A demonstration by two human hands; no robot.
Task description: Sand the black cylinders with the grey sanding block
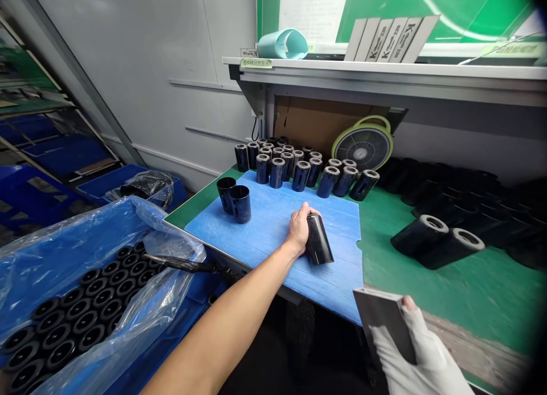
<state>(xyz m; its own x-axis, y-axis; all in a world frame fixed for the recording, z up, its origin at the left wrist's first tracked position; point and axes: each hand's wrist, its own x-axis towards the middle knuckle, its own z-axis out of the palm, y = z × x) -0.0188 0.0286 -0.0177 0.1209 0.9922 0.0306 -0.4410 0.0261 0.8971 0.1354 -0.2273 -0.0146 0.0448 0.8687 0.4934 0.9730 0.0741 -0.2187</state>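
Note:
My left hand (299, 228), bare, is wrapped around a black cylindrical housing (319, 241). The housing is tilted above the blue mat (269, 241); I cannot tell whether its lower end touches the mat. My right hand (421, 349) wears a white glove with a bare fingertip showing and grips a flat grey sanding block (384, 321) at the table's front edge. Two black housings (240, 204) stand on the mat's left part with their open ends up. Behind the mat, several more housings (301, 175) stand in uneven rows, pale-rimmed ends up.
Two housings (419, 235) lean on the green table (427, 304) at right, before a dark pile. At left, a blue crate (149, 212) lined with clear plastic holds several black cylinders (79, 309). A round fan (363, 147) stands behind, under a shelf (384, 69) bearing labelled blocks (388, 40).

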